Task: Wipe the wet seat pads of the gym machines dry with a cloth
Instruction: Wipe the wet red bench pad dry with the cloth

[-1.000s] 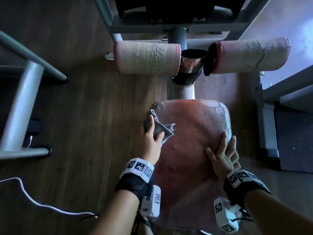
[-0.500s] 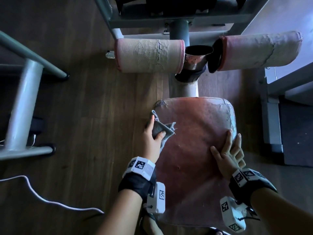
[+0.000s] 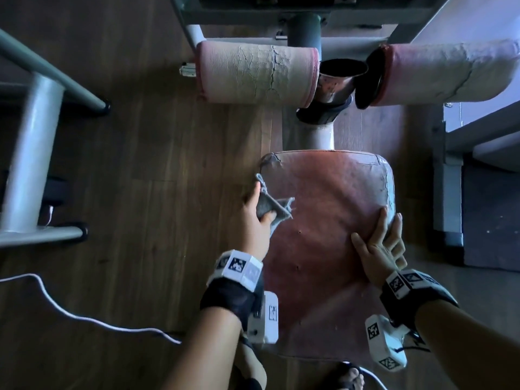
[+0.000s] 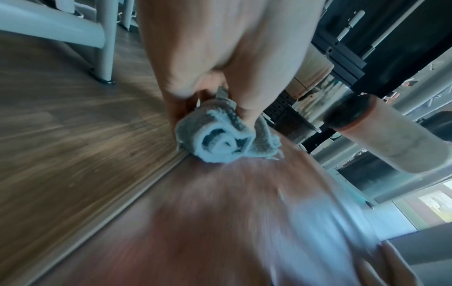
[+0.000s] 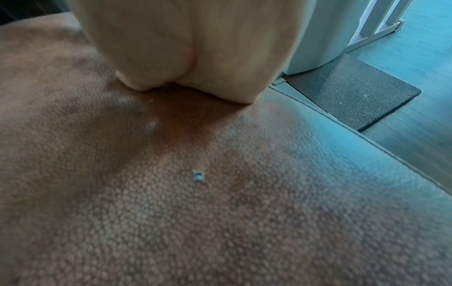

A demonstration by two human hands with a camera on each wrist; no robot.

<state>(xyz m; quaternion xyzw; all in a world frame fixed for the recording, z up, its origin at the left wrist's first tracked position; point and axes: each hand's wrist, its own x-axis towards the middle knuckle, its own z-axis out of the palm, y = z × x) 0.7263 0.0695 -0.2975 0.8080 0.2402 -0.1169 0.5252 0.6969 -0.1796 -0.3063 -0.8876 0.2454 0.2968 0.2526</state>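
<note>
A worn red seat pad (image 3: 329,220) of a gym machine fills the middle of the head view, cracked along its far edge. My left hand (image 3: 254,218) grips a bunched grey cloth (image 3: 271,208) at the pad's left edge; in the left wrist view the rolled cloth (image 4: 220,139) sits pinched between thumb and fingers, touching the red seat pad (image 4: 220,222). My right hand (image 3: 377,243) lies flat with straight fingers on the pad's right edge. The right wrist view shows that right hand (image 5: 186,50) pressing on the grained seat pad (image 5: 220,203).
Two cracked pink roller pads (image 3: 257,76) (image 3: 447,73) hang beyond the seat on a grey post (image 3: 318,133). A grey frame (image 3: 31,164) stands at the left, a white cable (image 3: 84,313) runs over the wood floor, and a dark mat (image 3: 489,215) lies at the right.
The left hand with the cloth has stayed near the pad's left edge, shifting slightly back. The right hand has kept its place on the right edge while the view drifted.
</note>
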